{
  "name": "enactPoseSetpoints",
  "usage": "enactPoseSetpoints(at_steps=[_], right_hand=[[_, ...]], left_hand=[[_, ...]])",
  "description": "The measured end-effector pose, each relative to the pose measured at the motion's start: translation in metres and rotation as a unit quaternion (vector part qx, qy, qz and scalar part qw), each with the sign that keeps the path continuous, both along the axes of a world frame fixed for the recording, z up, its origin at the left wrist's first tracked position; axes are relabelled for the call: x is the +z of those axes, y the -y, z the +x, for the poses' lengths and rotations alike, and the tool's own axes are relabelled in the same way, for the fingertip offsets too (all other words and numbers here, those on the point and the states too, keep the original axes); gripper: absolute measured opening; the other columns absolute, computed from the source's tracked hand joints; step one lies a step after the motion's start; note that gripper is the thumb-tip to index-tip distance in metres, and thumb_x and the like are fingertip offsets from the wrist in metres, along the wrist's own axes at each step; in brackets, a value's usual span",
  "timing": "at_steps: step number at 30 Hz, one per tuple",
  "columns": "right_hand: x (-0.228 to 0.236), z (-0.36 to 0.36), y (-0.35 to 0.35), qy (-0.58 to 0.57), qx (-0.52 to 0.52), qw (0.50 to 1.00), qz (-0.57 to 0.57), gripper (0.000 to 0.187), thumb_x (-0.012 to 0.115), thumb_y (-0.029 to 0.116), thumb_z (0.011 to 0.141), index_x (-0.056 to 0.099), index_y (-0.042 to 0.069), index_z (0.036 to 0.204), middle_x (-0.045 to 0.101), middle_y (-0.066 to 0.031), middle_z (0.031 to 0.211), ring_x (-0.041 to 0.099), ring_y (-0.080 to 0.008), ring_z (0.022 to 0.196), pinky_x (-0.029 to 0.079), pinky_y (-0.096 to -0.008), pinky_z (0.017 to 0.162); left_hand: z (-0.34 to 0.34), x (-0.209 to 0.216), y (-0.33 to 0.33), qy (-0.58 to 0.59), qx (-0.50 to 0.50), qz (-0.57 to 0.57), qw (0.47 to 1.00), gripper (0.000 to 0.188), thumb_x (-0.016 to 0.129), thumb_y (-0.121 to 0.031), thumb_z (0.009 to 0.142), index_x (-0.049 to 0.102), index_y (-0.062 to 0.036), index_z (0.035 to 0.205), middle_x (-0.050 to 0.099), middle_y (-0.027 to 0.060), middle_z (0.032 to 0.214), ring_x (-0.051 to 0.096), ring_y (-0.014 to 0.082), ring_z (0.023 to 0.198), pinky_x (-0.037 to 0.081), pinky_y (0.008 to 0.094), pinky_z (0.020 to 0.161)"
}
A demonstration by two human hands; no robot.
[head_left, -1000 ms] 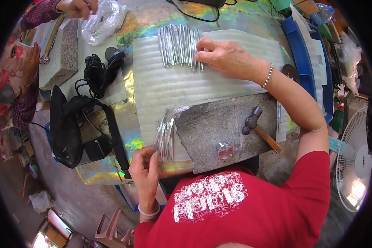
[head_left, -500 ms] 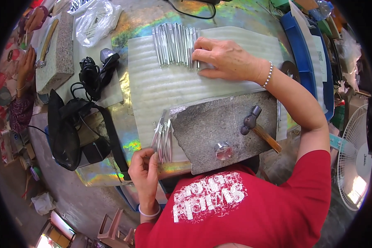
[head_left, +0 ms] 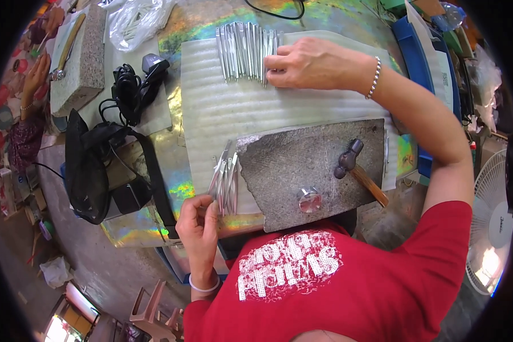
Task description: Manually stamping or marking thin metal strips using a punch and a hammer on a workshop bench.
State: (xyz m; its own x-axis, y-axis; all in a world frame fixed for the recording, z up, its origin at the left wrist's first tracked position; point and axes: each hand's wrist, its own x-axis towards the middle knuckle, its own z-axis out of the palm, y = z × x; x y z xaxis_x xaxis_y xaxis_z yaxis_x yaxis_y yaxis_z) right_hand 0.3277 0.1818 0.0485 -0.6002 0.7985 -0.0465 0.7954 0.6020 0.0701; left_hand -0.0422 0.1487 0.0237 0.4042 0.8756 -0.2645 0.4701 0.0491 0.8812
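A row of slim silvery metal strips (head_left: pixel 239 52) lies side by side at the far part of a white foam sheet (head_left: pixel 222 114). My right hand (head_left: pixel 313 64) is at the right end of this row, its fingers bent and closed over the end strips; the fingertips are partly hidden. Close to the sheet's near left edge lies a loose, crossed bunch of similar metal strips (head_left: pixel 227 181). My left hand (head_left: pixel 197 228) rests just below that bunch, fingers loosely curled and thumb apart, with nothing visible in it.
A dark stone slab (head_left: pixel 290 165) carries a hammer (head_left: pixel 352 162) and a small round shiny metal piece (head_left: pixel 309 200). Leftward are a black bag (head_left: pixel 88 176), black cables (head_left: pixel 128 94) and a granite block (head_left: pixel 80 74) with another hammer. Blue trays (head_left: pixel 413 51) stand right; another person's hand (head_left: pixel 35 77) shows far left.
My right hand has shifted slightly away from me along the end strips, its fingers now drawn closer together. My left hand stays beside the loose bunch. The whole view has shifted a little.
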Motion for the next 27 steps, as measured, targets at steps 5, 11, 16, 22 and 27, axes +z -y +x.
enactPoseSetpoints(at_steps=[5,11,16,22,27], right_hand=[[0.010,-0.009,-0.018,0.076,0.064,0.995,-0.017,0.007,0.054,0.013,0.079,0.053,0.007,0.082,0.049,-0.0043,0.084,0.057,-0.0162,0.079,0.051,-0.0269,0.062],[0.020,-0.007,-0.008,0.016,0.019,1.000,-0.015,0.006,0.054,0.008,0.079,0.049,0.005,0.080,0.051,-0.0059,0.082,0.058,-0.0203,0.081,0.050,-0.0317,0.060],[0.082,-0.066,0.044,-0.364,-0.206,0.898,-0.139,0.015,0.058,0.002,0.074,0.048,0.002,0.086,0.056,-0.0083,0.075,0.058,-0.0225,0.064,0.047,-0.0319,0.056],[0.097,-0.116,0.101,-0.651,-0.357,0.492,-0.455,0.013,0.058,0.004,0.087,0.052,-0.002,0.097,0.057,-0.0024,0.076,0.060,-0.0072,0.062,0.049,-0.0191,0.053],[0.087,-0.134,0.121,-0.710,-0.390,0.399,-0.429,0.013,0.059,0.001,0.086,0.050,0.000,0.095,0.057,-0.0031,0.077,0.062,-0.0094,0.062,0.051,-0.0200,0.056]], left_hand=[[-0.002,0.003,0.003,0.003,0.015,0.006,1.000,0.012,0.063,0.000,0.081,0.059,0.0003,0.092,0.057,0.0035,0.077,0.051,0.0079,0.060,0.041,0.0209,0.055],[-0.005,0.011,0.004,0.023,0.002,0.028,0.999,0.012,0.062,0.002,0.082,0.058,0.0006,0.093,0.056,0.0035,0.082,0.050,0.0064,0.062,0.041,0.0197,0.055],[0.011,0.040,0.012,0.209,-0.021,-0.109,0.972,0.012,0.058,0.004,0.085,0.056,0.0029,0.097,0.056,0.0045,0.089,0.055,0.0071,0.070,0.044,0.0188,0.062],[0.043,0.070,0.014,0.302,-0.125,-0.298,0.897,0.034,0.055,0.004,0.087,0.042,0.0008,0.118,0.060,0.0101,0.098,0.061,0.0122,0.085,0.049,0.0225,0.074],[0.050,0.069,0.025,0.340,-0.166,-0.356,0.854,0.051,0.057,0.005,0.085,0.028,-0.0038,0.127,0.060,0.0116,0.091,0.061,0.0126,0.082,0.049,0.0228,0.071]])
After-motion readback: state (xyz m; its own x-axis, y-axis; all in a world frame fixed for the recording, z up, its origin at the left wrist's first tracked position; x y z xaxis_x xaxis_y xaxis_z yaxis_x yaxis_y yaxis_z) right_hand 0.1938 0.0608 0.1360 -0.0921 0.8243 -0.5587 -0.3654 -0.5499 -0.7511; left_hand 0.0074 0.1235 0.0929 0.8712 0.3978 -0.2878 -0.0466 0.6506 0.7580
